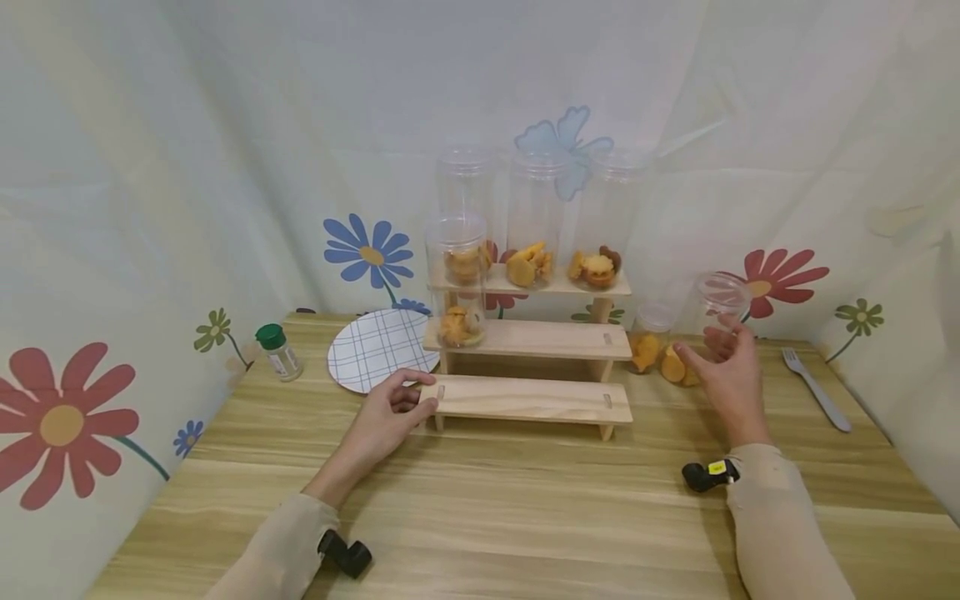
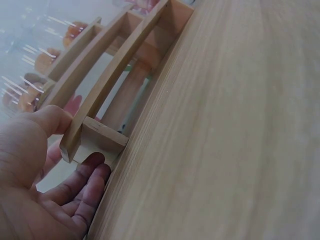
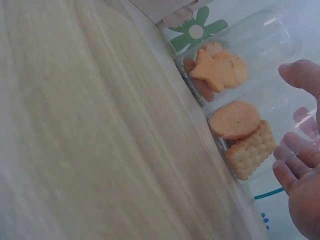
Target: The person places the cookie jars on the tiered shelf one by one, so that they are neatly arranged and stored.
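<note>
My left hand point(image 1: 390, 414) grips the left end of the lowest step of a three-step wooden display shelf point(image 1: 532, 398). In the left wrist view its thumb lies on the board's edge, with fingers beneath the end. My right hand point(image 1: 731, 379) is beside a tall clear jar point(image 1: 722, 293) at the table's back right, its thumb and fingers spread around the near side; contact is unclear. An oval biscuit point(image 3: 235, 120) and a square cracker point(image 3: 252, 150) lie inside that jar. To its left stands a shorter clear jar point(image 1: 651, 325) holding a fish-shaped biscuit point(image 3: 220, 70).
Three tall biscuit jars point(image 1: 536, 208) stand on the top step, and another jar point(image 1: 457, 275) on the middle step's left end. A checked round mat point(image 1: 378, 350) and green-capped shaker point(image 1: 279, 352) are left. A grey fork point(image 1: 817, 392) lies right.
</note>
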Tool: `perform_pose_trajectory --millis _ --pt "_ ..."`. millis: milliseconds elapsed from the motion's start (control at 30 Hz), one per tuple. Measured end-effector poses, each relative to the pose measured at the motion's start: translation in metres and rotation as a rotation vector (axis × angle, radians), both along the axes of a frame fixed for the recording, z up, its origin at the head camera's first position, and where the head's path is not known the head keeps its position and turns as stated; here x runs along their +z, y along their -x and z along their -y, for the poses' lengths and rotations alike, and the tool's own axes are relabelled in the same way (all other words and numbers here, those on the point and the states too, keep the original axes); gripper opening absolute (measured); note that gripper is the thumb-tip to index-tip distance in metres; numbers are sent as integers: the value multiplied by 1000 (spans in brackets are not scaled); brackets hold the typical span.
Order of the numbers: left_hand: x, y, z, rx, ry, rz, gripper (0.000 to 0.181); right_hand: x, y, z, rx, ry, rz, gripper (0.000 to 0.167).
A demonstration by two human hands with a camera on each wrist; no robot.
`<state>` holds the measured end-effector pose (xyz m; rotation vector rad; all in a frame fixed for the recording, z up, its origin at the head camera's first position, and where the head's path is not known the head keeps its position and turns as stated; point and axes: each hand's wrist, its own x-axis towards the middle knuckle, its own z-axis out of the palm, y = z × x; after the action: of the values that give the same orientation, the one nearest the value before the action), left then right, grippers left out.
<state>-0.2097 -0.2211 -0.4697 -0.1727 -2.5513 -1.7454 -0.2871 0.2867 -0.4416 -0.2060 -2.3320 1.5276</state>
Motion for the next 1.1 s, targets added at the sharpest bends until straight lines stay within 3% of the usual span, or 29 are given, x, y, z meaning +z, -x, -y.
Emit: perform_pose_trajectory --millis 700,900,1100 --pt "-1 1 -1 6 9 3 33 2 3 0 -13 -23 15 91" --pt "0 1 -1 7 7 4 34 11 1 0 -52 -4 -28 83" --pt "0 0 0 -1 4 8 34 29 -3 -1 -106 -14 -56 76"
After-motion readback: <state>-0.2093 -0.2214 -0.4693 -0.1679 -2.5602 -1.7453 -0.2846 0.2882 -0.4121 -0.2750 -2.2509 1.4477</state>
